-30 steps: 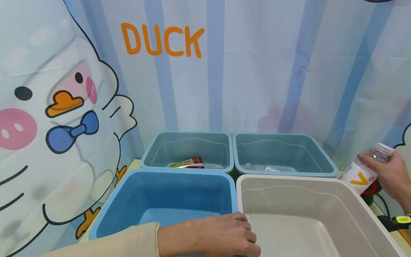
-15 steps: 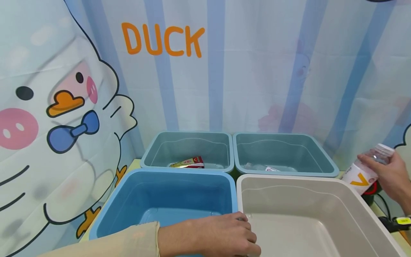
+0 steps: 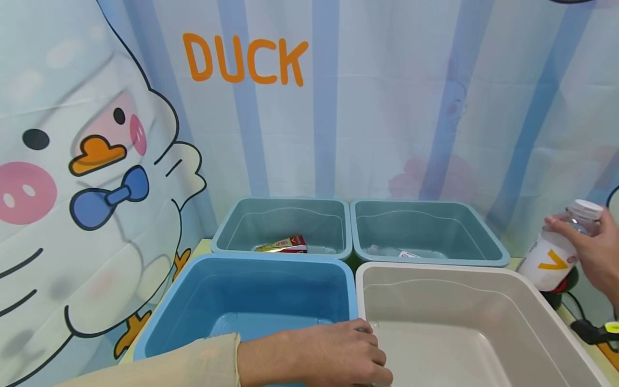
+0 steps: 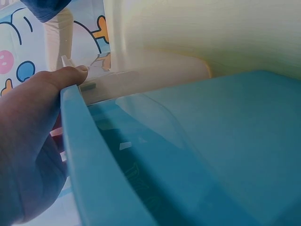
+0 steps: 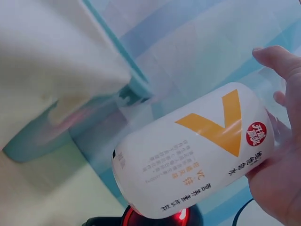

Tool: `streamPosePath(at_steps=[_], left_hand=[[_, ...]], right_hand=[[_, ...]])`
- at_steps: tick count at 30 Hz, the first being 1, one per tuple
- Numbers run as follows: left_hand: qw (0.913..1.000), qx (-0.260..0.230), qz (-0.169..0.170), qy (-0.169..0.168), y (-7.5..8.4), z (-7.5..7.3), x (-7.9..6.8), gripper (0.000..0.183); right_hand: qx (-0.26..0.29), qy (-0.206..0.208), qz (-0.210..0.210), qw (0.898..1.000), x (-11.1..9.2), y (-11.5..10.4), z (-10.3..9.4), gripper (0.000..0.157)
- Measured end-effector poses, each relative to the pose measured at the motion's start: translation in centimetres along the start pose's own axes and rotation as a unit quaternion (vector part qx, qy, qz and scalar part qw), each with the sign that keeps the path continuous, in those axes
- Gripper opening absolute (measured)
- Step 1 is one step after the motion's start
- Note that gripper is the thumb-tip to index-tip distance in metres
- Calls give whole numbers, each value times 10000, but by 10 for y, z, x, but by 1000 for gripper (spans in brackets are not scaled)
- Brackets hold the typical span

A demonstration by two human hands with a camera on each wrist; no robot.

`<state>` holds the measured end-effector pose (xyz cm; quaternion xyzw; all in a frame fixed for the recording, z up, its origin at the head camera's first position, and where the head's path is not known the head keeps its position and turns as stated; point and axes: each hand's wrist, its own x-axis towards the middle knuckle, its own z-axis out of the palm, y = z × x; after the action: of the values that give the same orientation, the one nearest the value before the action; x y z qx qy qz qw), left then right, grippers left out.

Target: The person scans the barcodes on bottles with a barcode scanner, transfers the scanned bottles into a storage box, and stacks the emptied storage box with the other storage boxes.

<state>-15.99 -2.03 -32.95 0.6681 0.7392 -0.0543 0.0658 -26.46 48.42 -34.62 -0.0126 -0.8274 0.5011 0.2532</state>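
Observation:
My right hand (image 3: pixel 599 255) grips a plastic bottle (image 3: pixel 551 260) near its neck, beyond the beige bin's right side. The bottle has a white cap, a white label and a yellow V; it tilts, cap up towards the hand. In the right wrist view the label (image 5: pixel 207 150) faces the camera, while the cap is out of sight. My left hand (image 3: pixel 345 352) is at the adjoining rims of the blue bin (image 3: pixel 261 258) and the beige bin (image 3: pixel 435 269). In the left wrist view its thumb (image 4: pixel 70 75) hooks over a blue rim (image 4: pixel 77 136), fingers on the outer side.
Behind stand two teal bins: the left one (image 3: pixel 290 202) holds a red and yellow carton (image 3: pixel 290 245), the right one (image 3: pixel 411 204) a clear item with a white label (image 3: pixel 408 254). A black device (image 5: pixel 195 216) with a red-lit ring is below the bottle. A duck-print curtain (image 3: pixel 367 107) hangs behind.
My right hand has raised the bottle slightly and shifted it a little to the right, standing it more upright. The left hand and the bins have stayed in place.

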Motion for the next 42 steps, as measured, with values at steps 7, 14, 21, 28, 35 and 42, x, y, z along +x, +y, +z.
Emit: streamPosePath(at_steps=[7, 14, 21, 28, 35, 42], left_hand=[[10000, -36, -17, -25, 0, 1, 0, 39], [10000, 12, 10, 24, 1, 3, -1, 39], [10000, 7, -3, 9, 0, 3, -1, 41], [10000, -1, -16, 16, 1, 2, 0, 39], [10000, -22, 2, 16, 1, 0, 0, 33], [10000, -60, -21, -11, 1, -1, 0, 34]], right_hand=[[-61, -71, -306, 9995, 5, -21, 3, 49], [-337, -203, -490, 9980, 9, -45, 10, 65], [-621, -447, -703, 9946, 12, -77, 23, 78], [-811, -916, -1052, 9869, 17, -115, 46, 88], [-1218, -1504, -1663, 9669, 22, -142, 69, 89], [-1604, -1800, -2520, 9372, 22, -150, 100, 84]])
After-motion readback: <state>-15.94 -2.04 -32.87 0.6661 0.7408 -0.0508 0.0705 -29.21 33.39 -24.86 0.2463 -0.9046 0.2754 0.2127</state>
